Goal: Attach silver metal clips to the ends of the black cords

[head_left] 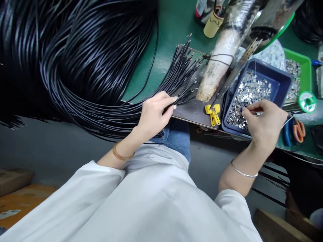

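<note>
My left hand is closed, thumb and forefinger pinched at a black cable near its end. It rests over a long bundle of black cables whose stripped-looking ends fan out on a dark board. My right hand reaches into a dark blue tray, fingertips pinched together just above a heap of small shiny metal clips. Something small and blue shows at those fingertips; whatever they hold is too small to make out.
A white, plastic-wrapped post slants over the board. Beside it lies a yellow clip-like piece. Right of the tray are a green tray, a solder spool and orange-handled pliers. A large coil of black cable fills the left.
</note>
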{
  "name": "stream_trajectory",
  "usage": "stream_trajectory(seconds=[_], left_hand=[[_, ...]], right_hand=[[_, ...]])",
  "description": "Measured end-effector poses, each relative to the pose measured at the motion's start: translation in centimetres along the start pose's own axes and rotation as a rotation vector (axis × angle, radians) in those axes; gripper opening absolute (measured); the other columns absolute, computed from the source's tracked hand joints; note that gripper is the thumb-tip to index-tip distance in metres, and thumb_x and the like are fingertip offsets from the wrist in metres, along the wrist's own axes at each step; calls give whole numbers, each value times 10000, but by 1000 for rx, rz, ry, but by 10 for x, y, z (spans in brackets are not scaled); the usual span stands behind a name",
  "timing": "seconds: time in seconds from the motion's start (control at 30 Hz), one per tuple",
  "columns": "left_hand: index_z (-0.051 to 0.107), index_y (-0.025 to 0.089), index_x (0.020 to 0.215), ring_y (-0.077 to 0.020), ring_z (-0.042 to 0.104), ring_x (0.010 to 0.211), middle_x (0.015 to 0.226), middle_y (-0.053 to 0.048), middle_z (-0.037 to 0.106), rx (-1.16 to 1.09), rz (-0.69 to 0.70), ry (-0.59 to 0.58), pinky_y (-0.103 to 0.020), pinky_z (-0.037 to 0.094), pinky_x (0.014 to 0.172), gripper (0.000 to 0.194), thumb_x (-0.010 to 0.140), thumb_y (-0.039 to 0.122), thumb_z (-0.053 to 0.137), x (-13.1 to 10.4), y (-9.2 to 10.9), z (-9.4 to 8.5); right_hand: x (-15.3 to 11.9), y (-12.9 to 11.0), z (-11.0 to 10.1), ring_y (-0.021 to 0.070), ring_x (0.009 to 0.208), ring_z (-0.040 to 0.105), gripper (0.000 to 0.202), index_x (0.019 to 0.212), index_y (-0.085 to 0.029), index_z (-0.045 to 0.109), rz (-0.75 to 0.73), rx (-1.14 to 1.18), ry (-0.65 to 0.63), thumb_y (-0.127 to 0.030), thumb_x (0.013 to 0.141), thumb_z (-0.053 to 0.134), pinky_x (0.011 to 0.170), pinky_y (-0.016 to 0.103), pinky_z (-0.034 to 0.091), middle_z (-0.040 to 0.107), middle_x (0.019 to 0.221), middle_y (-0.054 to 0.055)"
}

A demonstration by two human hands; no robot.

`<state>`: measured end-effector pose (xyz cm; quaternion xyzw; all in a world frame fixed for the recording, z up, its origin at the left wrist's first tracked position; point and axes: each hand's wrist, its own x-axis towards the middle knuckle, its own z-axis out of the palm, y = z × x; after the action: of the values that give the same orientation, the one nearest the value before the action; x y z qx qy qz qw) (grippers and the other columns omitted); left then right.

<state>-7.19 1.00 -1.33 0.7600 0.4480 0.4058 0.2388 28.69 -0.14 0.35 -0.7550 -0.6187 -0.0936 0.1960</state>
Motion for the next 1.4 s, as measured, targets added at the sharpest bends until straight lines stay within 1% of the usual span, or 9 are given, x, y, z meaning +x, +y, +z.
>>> stream_trajectory(seconds=[0.2, 0.4, 0.57, 0.7, 0.87, 1.03, 1.1, 1.3, 1.4], left_hand=[[676, 151, 899, -73, 600, 645, 819, -18, 662, -495, -327, 277, -195, 485, 579, 171, 823, 304, 684, 5, -2, 4], [563, 232, 866, -48, 472, 508, 709, 47, 599, -818, -234, 586, -195, 377, 409, 247, 802, 406, 727, 20, -15, 9], [506, 223, 831, -168, 675, 827, 865, -3, 745, -1000, -412, 370, -291, 537, 691, 449, 645, 464, 835, 37, -25, -7], [557, 212, 823, -211, 649, 1007, 1022, -20, 739, -936, -365, 428, -281, 503, 736, 471, 555, 403, 893, 47, -20, -20], [601, 201, 799, -186, 649, 920, 958, -6, 721, -960, -316, 319, -284, 498, 693, 365, 583, 292, 880, 59, -2, -32], [648, 203, 915, -68, 508, 528, 894, 46, 701, -776, 142, 253, -272, 389, 407, 209, 758, 267, 770, 69, 17, -32], [614, 209, 872, -37, 500, 500, 866, 76, 695, -750, 185, 410, -240, 326, 342, 192, 770, 273, 764, 75, 14, -30], [530, 215, 850, -7, 426, 435, 585, 124, 525, -760, -71, 446, -160, 283, 326, 121, 860, 247, 647, 71, 24, -37], [644, 162, 899, -10, 551, 482, 869, 38, 718, -805, 27, 123, -172, 389, 400, 33, 866, 164, 645, 51, 61, -41]], right_hand=[[-18, -13, -8, 70, 557, 574, 225, 554, -200, 548, 49, -23, 262, -256, 601, 761, 497, 218, 388, 598, 581, -35], [-55, -67, -37, 132, 572, 669, 76, 730, -172, 594, 110, 407, 472, -159, 723, 669, 451, 225, 411, 665, 724, -8], [-64, -91, -42, 185, 668, 725, 133, 752, -175, 538, 149, 749, 365, -178, 768, 670, 529, 278, 542, 690, 808, 22], [-62, -93, -35, 158, 687, 701, 109, 738, -151, 621, 84, 619, 536, -151, 730, 729, 520, 256, 517, 691, 786, 28], [-58, -93, -30, 145, 726, 675, 115, 759, -133, 695, -58, 530, 769, -75, 685, 762, 517, 236, 511, 692, 757, 47], [-59, -99, -30, 159, 656, 702, 55, 842, -140, 665, -73, 752, 759, -140, 790, 684, 543, 317, 595, 679, 823, 45], [-61, -101, -30, 161, 662, 707, 53, 850, -144, 650, -74, 778, 737, -146, 803, 672, 549, 323, 608, 676, 829, 39], [-66, -102, -29, 145, 707, 714, 63, 857, -146, 634, -73, 777, 678, -119, 807, 660, 588, 295, 621, 674, 835, 24], [-66, -107, -29, 143, 705, 716, 59, 853, -143, 622, -69, 815, 660, -113, 812, 650, 596, 289, 616, 679, 842, 25]])
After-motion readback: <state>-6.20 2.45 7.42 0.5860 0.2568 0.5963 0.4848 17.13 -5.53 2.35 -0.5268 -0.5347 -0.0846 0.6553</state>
